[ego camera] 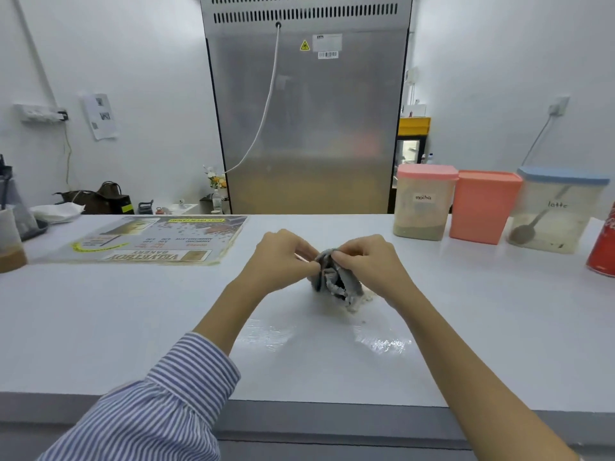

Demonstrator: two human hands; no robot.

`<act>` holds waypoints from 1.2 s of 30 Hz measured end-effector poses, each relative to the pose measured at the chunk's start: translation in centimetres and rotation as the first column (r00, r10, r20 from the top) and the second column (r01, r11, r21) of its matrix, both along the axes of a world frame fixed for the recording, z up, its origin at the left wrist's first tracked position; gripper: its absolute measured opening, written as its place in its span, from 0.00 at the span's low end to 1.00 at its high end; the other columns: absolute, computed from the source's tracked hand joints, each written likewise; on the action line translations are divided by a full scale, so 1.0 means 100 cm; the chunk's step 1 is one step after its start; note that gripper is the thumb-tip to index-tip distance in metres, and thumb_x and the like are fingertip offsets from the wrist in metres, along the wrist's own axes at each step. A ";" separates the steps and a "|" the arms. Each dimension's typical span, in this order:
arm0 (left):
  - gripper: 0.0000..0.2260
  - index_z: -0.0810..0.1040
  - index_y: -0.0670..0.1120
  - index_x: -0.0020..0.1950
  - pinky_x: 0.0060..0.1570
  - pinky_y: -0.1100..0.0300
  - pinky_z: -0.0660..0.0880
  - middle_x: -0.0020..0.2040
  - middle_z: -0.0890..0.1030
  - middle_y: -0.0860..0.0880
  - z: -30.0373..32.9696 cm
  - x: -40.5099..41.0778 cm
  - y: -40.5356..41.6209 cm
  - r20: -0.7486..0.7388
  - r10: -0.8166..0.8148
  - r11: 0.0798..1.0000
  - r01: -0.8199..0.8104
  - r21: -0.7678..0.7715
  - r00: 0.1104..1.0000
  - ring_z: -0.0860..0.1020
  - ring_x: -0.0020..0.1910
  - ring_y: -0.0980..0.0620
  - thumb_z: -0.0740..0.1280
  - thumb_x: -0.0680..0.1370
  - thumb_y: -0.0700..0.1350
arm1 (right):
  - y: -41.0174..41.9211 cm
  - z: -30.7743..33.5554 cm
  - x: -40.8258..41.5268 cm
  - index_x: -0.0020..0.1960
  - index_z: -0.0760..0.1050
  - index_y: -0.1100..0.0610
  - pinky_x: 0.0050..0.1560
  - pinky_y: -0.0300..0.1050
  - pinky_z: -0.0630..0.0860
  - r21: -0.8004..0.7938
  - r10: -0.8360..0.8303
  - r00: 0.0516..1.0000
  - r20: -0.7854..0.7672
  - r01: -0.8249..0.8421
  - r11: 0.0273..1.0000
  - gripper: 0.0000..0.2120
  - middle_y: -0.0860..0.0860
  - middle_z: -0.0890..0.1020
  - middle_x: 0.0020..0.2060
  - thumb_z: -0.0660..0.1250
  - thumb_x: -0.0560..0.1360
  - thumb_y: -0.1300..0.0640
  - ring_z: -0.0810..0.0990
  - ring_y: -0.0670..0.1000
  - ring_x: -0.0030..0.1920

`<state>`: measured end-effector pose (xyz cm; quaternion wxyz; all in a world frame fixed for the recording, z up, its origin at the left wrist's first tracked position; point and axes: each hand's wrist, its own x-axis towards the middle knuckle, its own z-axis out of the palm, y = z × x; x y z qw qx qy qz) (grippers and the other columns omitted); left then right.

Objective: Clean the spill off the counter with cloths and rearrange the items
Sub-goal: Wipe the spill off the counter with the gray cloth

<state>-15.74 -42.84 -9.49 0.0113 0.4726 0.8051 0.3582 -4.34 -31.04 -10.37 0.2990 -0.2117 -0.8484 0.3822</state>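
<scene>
Here, both hands are meeting over the middle of the white table (100,311). The left hand (283,257) and the right hand (369,264) are each pinching the top edge of a grey cloth (332,277), fingers curled round the gathered fabric. The cloth is bunching into a crumpled, upright wad with deep folds running down it, and its frayed lower edge is touching the table. Right under and just beside that edge a pale, grainy spill (361,299) is lying on the surface, some of it clinging to the cloth's hem. Nearer the person, two wet, shiny patches (382,344) are glinting on the table. The left arm is wearing a blue-and-white striped sleeve (159,404); the right forearm is bare.

Along the far right of the table three tubs are standing in a row: a clear one with a pink lid labelled "mocha" (422,201), a solid coral one (482,207) just beside it, and a clear one with a blue lid labelled "latte" (559,211) with a spoon leaning inside. A red can (602,247) is showing at the right edge. To the left a printed menu sheet (149,241) is lying flat, upside down to the viewer, and a cup of brown liquid (10,241) is sitting at the far left edge.
</scene>
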 end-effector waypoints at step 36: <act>0.09 0.77 0.46 0.35 0.33 0.61 0.68 0.36 0.79 0.47 -0.021 -0.048 0.008 -0.118 0.154 0.982 -0.165 -0.091 0.981 0.77 0.40 0.45 0.67 0.67 0.51 | -0.004 0.071 -0.023 0.49 0.83 0.58 0.48 0.42 0.76 0.274 -0.306 0.875 -0.374 0.420 0.865 0.11 0.53 0.85 0.41 0.63 0.73 0.64 0.80 0.50 0.43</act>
